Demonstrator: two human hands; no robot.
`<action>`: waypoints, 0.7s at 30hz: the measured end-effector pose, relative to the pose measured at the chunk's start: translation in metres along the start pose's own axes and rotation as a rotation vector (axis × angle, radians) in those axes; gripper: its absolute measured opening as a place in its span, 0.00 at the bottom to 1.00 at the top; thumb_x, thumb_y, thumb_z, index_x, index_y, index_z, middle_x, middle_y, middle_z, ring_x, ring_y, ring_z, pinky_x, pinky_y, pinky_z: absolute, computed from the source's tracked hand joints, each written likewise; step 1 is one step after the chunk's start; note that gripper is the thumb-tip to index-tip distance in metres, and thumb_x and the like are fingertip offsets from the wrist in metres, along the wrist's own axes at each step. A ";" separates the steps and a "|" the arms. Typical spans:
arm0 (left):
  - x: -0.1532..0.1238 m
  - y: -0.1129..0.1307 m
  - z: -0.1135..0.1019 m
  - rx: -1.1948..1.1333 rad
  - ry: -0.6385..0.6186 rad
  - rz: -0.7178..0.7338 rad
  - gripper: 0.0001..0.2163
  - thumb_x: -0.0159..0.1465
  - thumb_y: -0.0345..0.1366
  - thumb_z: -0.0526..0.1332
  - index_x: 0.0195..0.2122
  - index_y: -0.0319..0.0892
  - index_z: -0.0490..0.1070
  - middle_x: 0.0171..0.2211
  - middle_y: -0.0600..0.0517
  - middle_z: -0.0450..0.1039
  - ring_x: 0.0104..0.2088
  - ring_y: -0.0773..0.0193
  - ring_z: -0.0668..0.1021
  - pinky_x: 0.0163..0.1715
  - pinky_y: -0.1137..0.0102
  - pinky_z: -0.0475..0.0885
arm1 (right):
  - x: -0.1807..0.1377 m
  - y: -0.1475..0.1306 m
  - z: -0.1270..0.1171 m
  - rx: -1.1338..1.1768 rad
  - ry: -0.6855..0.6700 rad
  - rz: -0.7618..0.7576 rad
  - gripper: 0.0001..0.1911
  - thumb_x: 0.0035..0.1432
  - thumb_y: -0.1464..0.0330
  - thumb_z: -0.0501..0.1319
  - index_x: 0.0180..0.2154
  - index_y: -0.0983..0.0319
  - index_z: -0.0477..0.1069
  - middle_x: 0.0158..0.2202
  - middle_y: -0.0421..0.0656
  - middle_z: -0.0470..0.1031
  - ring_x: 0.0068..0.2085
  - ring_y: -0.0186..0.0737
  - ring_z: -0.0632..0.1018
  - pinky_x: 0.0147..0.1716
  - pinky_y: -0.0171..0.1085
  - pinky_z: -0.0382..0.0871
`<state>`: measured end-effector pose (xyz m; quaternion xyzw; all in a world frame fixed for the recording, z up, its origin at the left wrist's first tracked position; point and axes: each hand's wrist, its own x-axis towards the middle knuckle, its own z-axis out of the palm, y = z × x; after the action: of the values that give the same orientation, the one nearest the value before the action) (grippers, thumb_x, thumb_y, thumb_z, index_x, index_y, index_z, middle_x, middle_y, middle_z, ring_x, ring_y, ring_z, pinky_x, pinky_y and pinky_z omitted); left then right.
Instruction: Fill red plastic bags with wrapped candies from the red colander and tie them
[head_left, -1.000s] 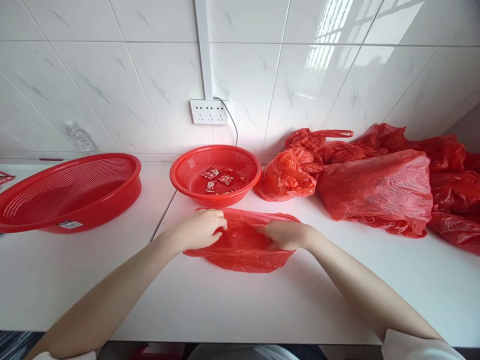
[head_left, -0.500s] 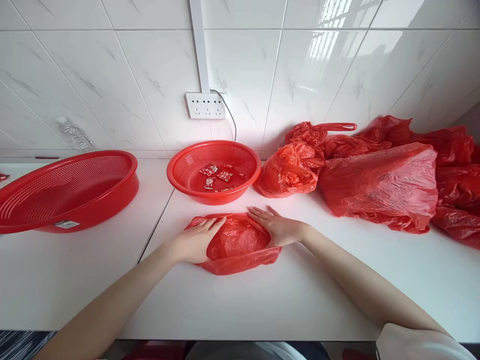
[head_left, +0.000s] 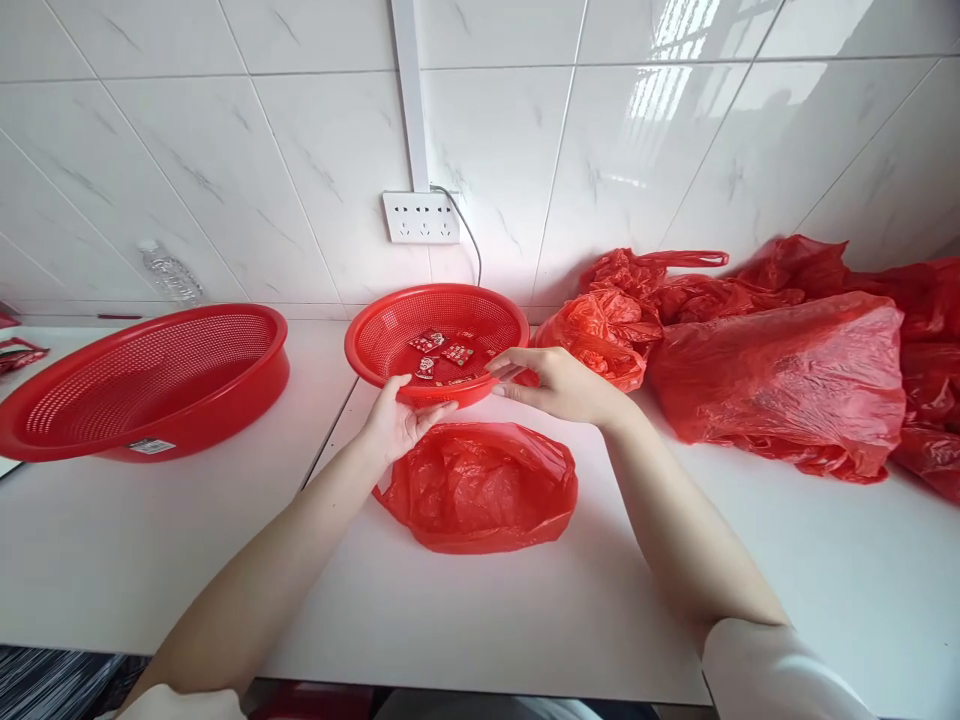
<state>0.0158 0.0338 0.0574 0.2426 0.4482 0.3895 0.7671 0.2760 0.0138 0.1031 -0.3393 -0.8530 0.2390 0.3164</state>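
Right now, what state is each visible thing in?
Middle round red plastic basket: upright, small red patterned packets inside
Thin red plastic bag: mouth open, on white table
Left hand: thumb and fingers apart
Right hand: fingers bent, at middle basket's rim
Large red perforated basket: mouth up
Piled red plastic bags: bulging, crumpled

- No word, brand or number is coming through readably.
- A white label [head_left: 152, 446] is sticking to the outer wall of the large red basket [head_left: 232, 408], low on the side facing the camera; it is carrying dark print too small to make out.
- Several small packets [head_left: 457, 354] are lying inside the smaller red basket [head_left: 379, 332], showing pale printed patterns on red; any lettering among them is appearing too tiny to read.
- Some red packaging [head_left: 21, 355] near the left edge is bearing markings too indistinct to decipher.
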 end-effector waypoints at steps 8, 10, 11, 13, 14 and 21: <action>0.002 -0.019 -0.015 -0.071 0.030 0.122 0.10 0.57 0.27 0.56 0.40 0.34 0.70 0.38 0.44 0.78 0.39 0.59 0.81 0.41 0.68 0.79 | 0.001 0.013 -0.003 -0.088 0.053 0.023 0.12 0.62 0.65 0.56 0.44 0.60 0.74 0.41 0.43 0.79 0.41 0.41 0.79 0.44 0.40 0.72; 0.002 -0.029 -0.022 -0.048 -0.011 0.165 0.06 0.57 0.27 0.57 0.36 0.37 0.70 0.38 0.46 0.78 0.39 0.61 0.80 0.44 0.65 0.78 | 0.000 0.023 -0.003 -0.156 0.096 0.037 0.12 0.63 0.65 0.55 0.43 0.60 0.74 0.41 0.44 0.79 0.41 0.41 0.78 0.43 0.40 0.71; 0.003 -0.034 -0.026 -0.039 -0.038 0.188 0.05 0.58 0.28 0.57 0.34 0.38 0.70 0.39 0.47 0.78 0.40 0.61 0.80 0.45 0.64 0.77 | 0.000 0.029 -0.002 -0.203 0.116 0.039 0.12 0.64 0.66 0.54 0.42 0.61 0.74 0.41 0.45 0.78 0.41 0.41 0.78 0.43 0.40 0.71; 0.004 -0.043 -0.033 -0.035 -0.082 0.223 0.04 0.58 0.29 0.57 0.32 0.39 0.70 0.39 0.49 0.78 0.42 0.60 0.79 0.47 0.62 0.76 | 0.002 0.040 0.002 -0.317 0.136 0.033 0.12 0.65 0.67 0.52 0.42 0.61 0.73 0.41 0.46 0.78 0.42 0.43 0.77 0.47 0.43 0.69; 0.005 -0.047 -0.036 -0.036 -0.095 0.233 0.04 0.58 0.29 0.57 0.32 0.39 0.71 0.38 0.49 0.78 0.43 0.60 0.79 0.49 0.62 0.75 | 0.003 0.045 0.006 -0.380 0.131 0.029 0.12 0.65 0.67 0.52 0.42 0.61 0.73 0.41 0.46 0.77 0.42 0.43 0.77 0.50 0.46 0.67; 0.007 -0.052 -0.039 -0.015 -0.155 0.216 0.10 0.58 0.29 0.55 0.37 0.37 0.74 0.44 0.46 0.78 0.48 0.55 0.78 0.52 0.60 0.73 | 0.009 0.063 0.024 -0.699 0.045 0.028 0.13 0.65 0.71 0.49 0.38 0.61 0.73 0.35 0.43 0.76 0.40 0.42 0.77 0.65 0.55 0.42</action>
<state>0.0034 0.0104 -0.0030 0.3130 0.3559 0.4534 0.7548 0.2814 0.0570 0.0510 -0.4440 -0.8714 -0.0706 0.1965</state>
